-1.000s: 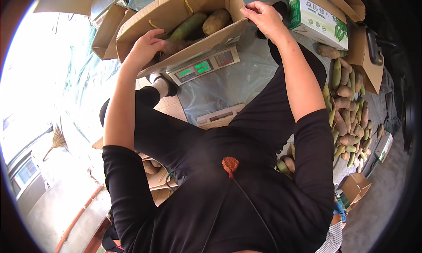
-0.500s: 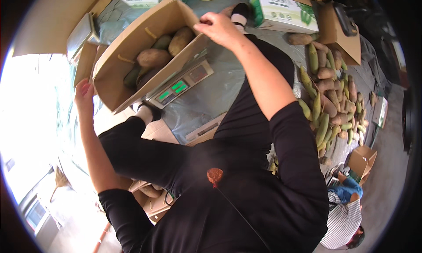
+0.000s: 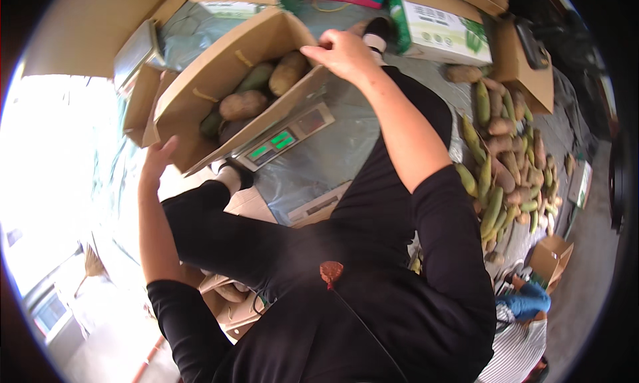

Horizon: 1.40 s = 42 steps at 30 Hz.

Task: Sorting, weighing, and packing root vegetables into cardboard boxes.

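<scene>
A tall open cardboard box (image 3: 210, 73) with cord handles sits tilted in view over a digital scale (image 3: 286, 138) with a lit green display. Inside lie several thick oblong vegetables, brown (image 3: 243, 106) and dark green (image 3: 256, 77). My right hand (image 3: 347, 55) is closed on the rim at the box's right corner, thumb and fingers pinching the cardboard. My left hand (image 3: 158, 162) touches the box's near left corner with its thumb raised; its other fingers are partly hidden and washed out by glare.
To the right spreads a heap of brown and green oblong vegetables (image 3: 509, 160). White-and-green printed cartons (image 3: 436, 30) stand at the back. Another cardboard box holding vegetables (image 3: 229, 292) is beside my left leg. A person in a striped top (image 3: 516, 350) is at lower right.
The whole view has shifted slightly, so things appear lower and further right. My left hand has moved right from the end flap to the near corner. My right hand keeps its hold.
</scene>
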Available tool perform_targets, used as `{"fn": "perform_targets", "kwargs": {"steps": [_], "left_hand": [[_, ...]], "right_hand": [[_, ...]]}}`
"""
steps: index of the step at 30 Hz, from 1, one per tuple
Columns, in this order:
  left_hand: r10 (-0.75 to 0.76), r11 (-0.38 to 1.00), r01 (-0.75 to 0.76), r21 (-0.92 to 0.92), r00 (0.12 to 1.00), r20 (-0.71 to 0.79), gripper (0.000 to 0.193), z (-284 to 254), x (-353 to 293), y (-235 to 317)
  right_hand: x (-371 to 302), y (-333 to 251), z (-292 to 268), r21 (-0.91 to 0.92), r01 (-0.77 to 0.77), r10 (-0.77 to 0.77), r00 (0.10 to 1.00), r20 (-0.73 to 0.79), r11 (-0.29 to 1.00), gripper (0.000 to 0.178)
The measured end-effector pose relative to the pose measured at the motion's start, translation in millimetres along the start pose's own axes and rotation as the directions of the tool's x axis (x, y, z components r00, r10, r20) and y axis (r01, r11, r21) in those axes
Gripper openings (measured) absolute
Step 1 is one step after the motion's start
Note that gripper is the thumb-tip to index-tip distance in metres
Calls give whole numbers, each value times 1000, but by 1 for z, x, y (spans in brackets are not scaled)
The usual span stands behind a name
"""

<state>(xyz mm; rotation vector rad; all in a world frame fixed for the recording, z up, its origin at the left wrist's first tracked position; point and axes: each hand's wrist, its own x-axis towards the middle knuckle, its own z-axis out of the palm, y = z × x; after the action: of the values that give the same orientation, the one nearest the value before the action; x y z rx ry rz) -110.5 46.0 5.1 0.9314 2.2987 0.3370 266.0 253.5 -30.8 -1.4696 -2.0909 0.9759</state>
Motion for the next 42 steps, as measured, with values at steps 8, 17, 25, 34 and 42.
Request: {"fn": "perform_targets", "kwargs": {"steps": [8,17,25,34,42], "left_hand": [[-66,990,43,135,983,169,35,-19,3,-2],[1,981,-45,190,974,226,33,-31,23,-57],[-212,972,216,-89,976,50,31,-109,-23,-127],[-451,892,420,-166,850,-274,34,-188,-94,-266],[71,724,121,680,966,-248,30,-241,-92,-568]], "right_hand": [[21,-27,3,-446,75,5,985,175,892,40],[39,-58,15,-448,167,-85,976,199,878,32],[42,-162,68,-316,330,-221,917,333,889,29],[5,-256,231,-62,543,-490,795,357,837,24],[-62,-286,374,130,584,-505,545,669,802,25]]}}
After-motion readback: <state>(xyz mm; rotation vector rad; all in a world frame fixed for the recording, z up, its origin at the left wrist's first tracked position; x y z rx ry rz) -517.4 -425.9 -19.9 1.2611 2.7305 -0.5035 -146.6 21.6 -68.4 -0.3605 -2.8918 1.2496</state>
